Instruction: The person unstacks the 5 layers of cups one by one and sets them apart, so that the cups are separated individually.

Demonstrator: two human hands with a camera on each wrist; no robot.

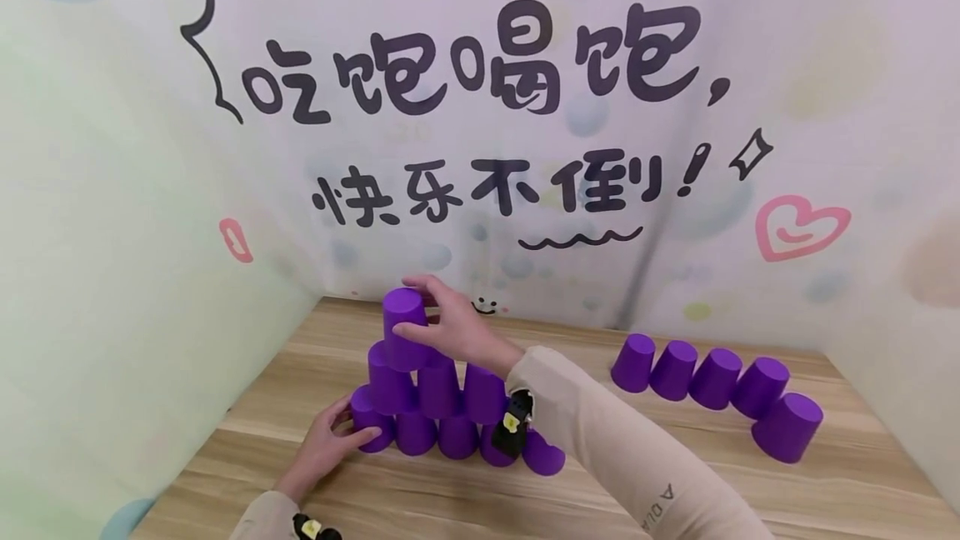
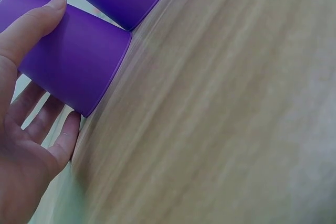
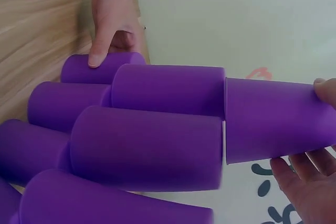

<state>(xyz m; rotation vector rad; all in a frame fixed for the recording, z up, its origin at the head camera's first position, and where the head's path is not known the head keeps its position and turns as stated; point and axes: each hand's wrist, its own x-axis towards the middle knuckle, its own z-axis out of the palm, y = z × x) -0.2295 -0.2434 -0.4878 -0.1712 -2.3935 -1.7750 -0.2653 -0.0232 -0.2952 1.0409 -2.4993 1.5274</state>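
A pyramid of upturned purple cups (image 1: 438,390) stands on the wooden table (image 1: 675,473) near the back left corner. My right hand (image 1: 423,315) grips the top cup (image 1: 401,307), thumb in front and fingers over its far side. In the right wrist view that top cup (image 3: 273,119) lies between my right thumb and fingers (image 3: 302,182). My left hand (image 1: 341,432) holds the bottom-left cup (image 1: 367,417). In the left wrist view its thumb lies along the cup (image 2: 79,61) and its fingers (image 2: 44,124) reach behind it.
Several more purple cups (image 1: 712,377) stand upside down in a curved row at the right of the table. Printed backdrop walls (image 1: 480,148) close in the left, back and right sides. One bottom cup (image 1: 543,455) shows from under my right forearm.
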